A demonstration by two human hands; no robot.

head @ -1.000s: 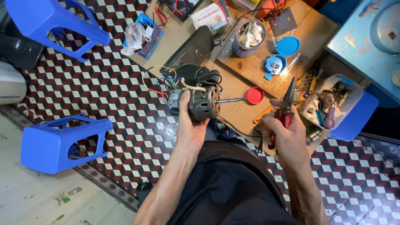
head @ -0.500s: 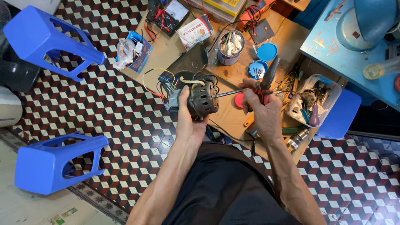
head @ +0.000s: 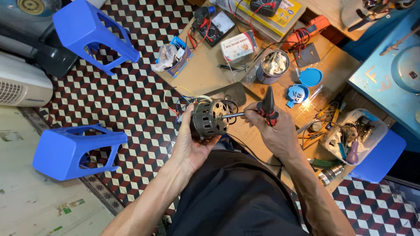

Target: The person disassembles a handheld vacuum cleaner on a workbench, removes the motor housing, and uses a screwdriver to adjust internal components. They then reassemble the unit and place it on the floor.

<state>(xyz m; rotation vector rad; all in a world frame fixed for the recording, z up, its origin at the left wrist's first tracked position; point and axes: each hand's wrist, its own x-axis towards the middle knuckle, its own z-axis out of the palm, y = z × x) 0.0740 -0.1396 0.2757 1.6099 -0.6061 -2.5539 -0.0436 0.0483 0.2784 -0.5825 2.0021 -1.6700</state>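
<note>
a small electric fan motor [head: 210, 119], dark metal with slotted vents and a thin shaft pointing right, is held in the air just above the person's lap, at the near edge of a low wooden work board [head: 201, 74]. coloured wires trail from the motor's far side toward the board. the left hand [head: 190, 140] cups the motor from below and behind, fingers curled closed around its casing. the right hand [head: 273, 129] is closed in a grip around red-handled pliers [head: 267, 107], whose dark nose points up and away; the fingertips of this hand sit right at the tip of the motor shaft, and it is unclear whether they touch it. beyond the hands, on the board, sit a round tin of small parts [head: 272, 66], a blue lid [head: 310, 77], a small cardboard box [head: 238, 46] and an analogue meter with red leads [head: 216, 27]. to the right is a clear plastic tub of tools [head: 354, 135]. to the left, two blue plastic stools [head: 76, 148] lie tipped on a checkered tile floor [head: 113, 100].
</note>
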